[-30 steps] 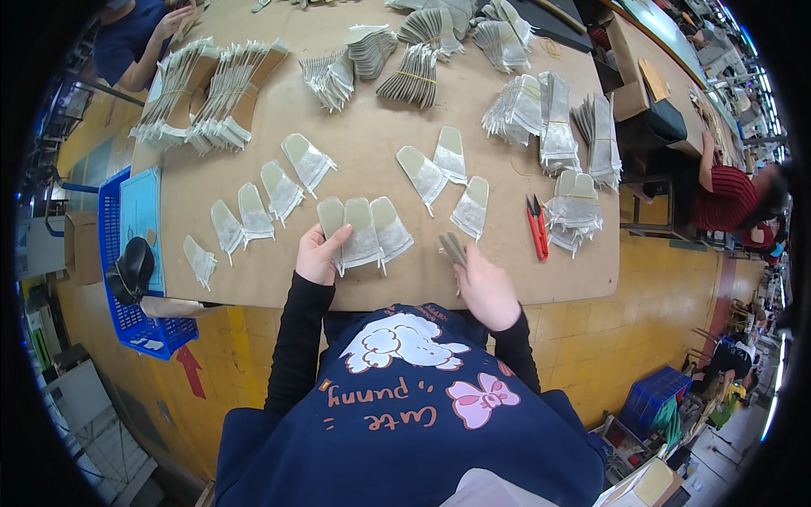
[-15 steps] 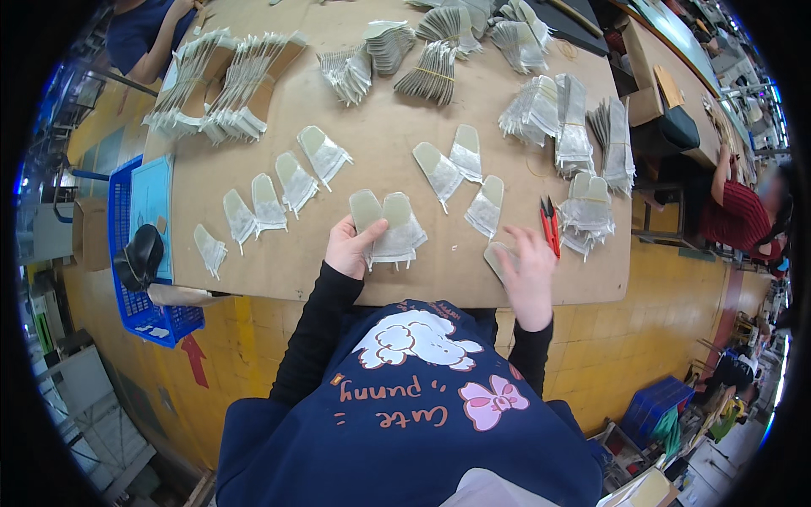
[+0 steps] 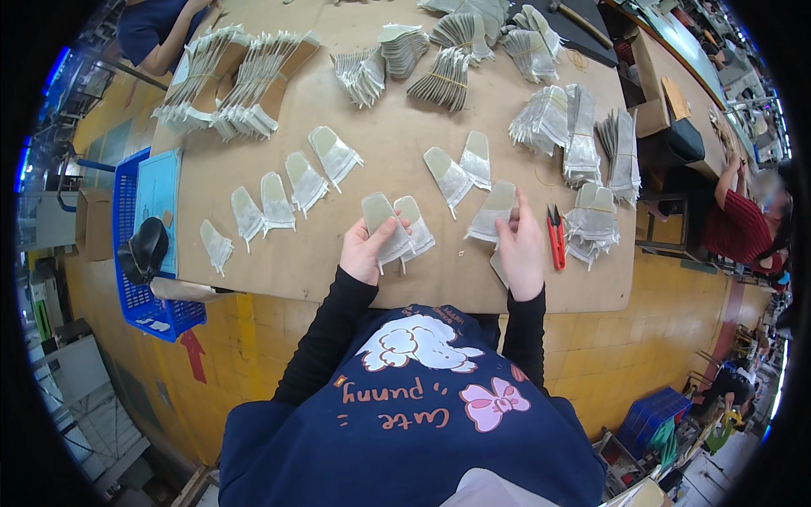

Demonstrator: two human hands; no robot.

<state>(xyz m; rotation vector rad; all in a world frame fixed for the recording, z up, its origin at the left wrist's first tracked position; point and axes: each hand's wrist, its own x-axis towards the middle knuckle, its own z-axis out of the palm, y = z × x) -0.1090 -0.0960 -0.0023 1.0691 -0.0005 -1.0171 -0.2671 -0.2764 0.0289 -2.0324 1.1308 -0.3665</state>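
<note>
My left hand (image 3: 365, 251) pinches two tongue-shaped fabric pieces, grey-green at the rounded top and silvery white at the frayed lower end. The front fabric piece (image 3: 387, 221) overlaps the back fabric piece (image 3: 416, 228). To the right, my right hand (image 3: 524, 249) has its thumb and fingers closed at the edge of a similar single fabric piece (image 3: 492, 213). Partly hidden by that hand, another piece (image 3: 498, 268) lies near the table edge. Red-handled thread snips (image 3: 556, 239) rest just right of my right hand.
Loose pieces (image 3: 277, 201) form a slanting row at left; a pair (image 3: 457, 171) lies beyond my hands. Several bundles (image 3: 441, 78) stand at the back and right of the brown table (image 3: 380, 139). A blue crate (image 3: 128, 283) hangs by the left edge. Other people sit nearby.
My right hand has moved up and closed on the edge of a fabric piece. The two pieces in my left hand have turned and now overlap more.
</note>
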